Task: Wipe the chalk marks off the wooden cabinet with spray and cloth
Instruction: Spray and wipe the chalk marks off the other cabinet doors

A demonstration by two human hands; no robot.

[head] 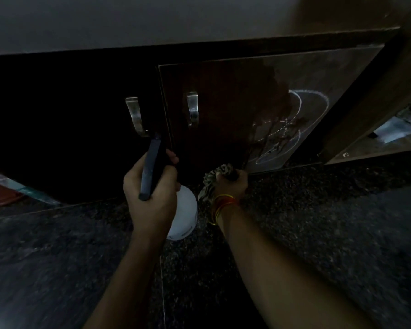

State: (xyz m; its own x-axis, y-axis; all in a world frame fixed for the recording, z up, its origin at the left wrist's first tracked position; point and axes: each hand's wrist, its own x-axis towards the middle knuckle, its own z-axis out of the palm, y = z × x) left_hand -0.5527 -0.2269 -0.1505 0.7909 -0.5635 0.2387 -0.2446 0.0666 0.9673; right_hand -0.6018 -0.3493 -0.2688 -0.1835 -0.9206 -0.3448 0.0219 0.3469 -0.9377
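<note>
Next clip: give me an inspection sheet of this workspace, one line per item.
Surface: right cabinet door wet, runs of liquid through chalk marks.
Job's things: spray bottle, dark head, white body; patterned cloth.
Clutter: something red and plastic at far left.
Grippers: left hand grips the bottle; right hand holds the cloth by the door's bottom edge.
Cables: nothing seen.
Surroundings: speckled stone floor, two metal handles, dim light.

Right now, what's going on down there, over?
Left hand grips spray bottle. Right hand holds cloth at door's bottom. Chalk marks remain, wet. Nothing blocking.
</note>
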